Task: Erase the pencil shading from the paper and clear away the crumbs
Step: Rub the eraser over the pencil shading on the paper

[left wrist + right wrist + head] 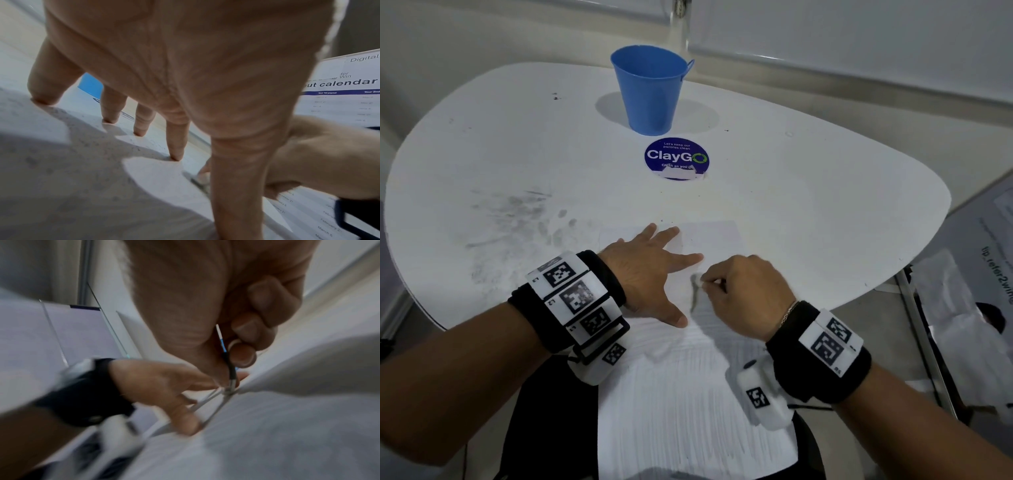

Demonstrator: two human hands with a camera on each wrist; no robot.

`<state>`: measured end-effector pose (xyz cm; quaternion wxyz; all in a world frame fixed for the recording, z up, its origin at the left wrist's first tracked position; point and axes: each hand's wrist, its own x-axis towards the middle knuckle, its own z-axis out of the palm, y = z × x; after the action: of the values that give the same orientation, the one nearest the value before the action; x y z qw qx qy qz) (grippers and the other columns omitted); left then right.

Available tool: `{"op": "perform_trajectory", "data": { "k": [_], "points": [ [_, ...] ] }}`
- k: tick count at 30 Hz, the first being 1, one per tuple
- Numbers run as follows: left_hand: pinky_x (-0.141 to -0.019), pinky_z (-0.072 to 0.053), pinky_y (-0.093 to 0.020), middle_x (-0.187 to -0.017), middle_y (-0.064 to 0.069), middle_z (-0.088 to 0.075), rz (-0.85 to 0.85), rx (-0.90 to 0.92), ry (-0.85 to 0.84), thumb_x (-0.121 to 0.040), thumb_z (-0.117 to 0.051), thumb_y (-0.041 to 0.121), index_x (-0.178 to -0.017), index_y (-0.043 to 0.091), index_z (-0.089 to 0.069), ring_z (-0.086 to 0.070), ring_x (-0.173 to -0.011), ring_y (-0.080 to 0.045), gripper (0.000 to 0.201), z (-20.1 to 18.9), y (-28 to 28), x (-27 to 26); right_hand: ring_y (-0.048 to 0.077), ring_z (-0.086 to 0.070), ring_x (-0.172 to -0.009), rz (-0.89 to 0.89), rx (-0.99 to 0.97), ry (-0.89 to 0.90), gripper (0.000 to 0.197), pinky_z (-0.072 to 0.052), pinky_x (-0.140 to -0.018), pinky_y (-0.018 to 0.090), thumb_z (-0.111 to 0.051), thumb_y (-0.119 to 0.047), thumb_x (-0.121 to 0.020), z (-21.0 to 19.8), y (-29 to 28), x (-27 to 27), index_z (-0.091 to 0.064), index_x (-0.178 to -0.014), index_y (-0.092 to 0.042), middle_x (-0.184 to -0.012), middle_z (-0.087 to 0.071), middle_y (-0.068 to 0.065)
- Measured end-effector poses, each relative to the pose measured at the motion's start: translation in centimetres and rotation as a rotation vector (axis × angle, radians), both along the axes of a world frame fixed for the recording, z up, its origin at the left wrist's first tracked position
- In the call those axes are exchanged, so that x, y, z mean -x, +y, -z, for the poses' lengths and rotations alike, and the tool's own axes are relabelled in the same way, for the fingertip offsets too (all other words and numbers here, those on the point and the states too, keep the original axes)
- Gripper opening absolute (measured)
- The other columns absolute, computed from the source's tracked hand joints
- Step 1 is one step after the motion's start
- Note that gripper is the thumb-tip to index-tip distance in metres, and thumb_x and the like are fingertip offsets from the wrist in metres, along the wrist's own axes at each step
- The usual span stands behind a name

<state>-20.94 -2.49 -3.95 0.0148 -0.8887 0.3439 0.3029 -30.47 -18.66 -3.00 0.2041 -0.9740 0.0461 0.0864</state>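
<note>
So the paper (709,240) lies on the counter (825,205) near its front edge, and the left hand (650,270) is spread flat on it, fingers straight, pinning it down. The right hand (746,294) is curled tight around a thin eraser stick (230,368), tip down on the sheet. It's blurry, so I can't say exactly what kind of eraser it is. The leftover shading (694,291) is a narrow grey streak running toward and away from the person, sitting right between the two hands and just left of the right hand's fingertips (709,281). The right hand is basically on top of it, so it looks like short strokes along that streak come next. Only thing crowding it is the left thumb (678,320), just beside the streak's near end. Far past the paper there's a round sticker (676,158) and beyond that a blue cup (650,89), maybe where the crumbs end up. Grey smudges (517,219) sit left of the paper.
</note>
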Motion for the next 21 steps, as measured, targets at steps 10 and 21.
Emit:
{"op": "perform_trajectory", "data": {
  "k": [10,21],
  "points": [
    [-0.124,-0.009,-0.055,-0.166,0.012,0.022,0.007,-0.001,-0.009,-0.07,-0.067,0.08,-0.152,0.061,0.004,0.024,-0.153,-0.019,0.11,0.0,-0.1,0.0,0.007,-0.057,-0.06,-0.044,-0.027,-0.012,0.025,-0.045,-0.065,0.027,-0.054,-0.027,-0.094,0.2,1.0,0.1,-0.077,-0.088,-0.032,-0.06,-0.064,-0.016],
    [-0.124,-0.008,-0.055,-0.166,0.012,0.021,0.004,0.006,-0.01,-0.071,-0.068,0.079,-0.152,0.06,0.003,0.023,-0.153,-0.019,0.109,-0.1,0.0,0.1,0.004,-0.064,-0.076,-0.052,-0.08,0.049,0.02,-0.051,-0.079,0.023,-0.058,-0.027,-0.094,-0.3,0.3,-0.1,-0.078,-0.095,-0.031,-0.09,-0.074,-0.014]
  ]
}}
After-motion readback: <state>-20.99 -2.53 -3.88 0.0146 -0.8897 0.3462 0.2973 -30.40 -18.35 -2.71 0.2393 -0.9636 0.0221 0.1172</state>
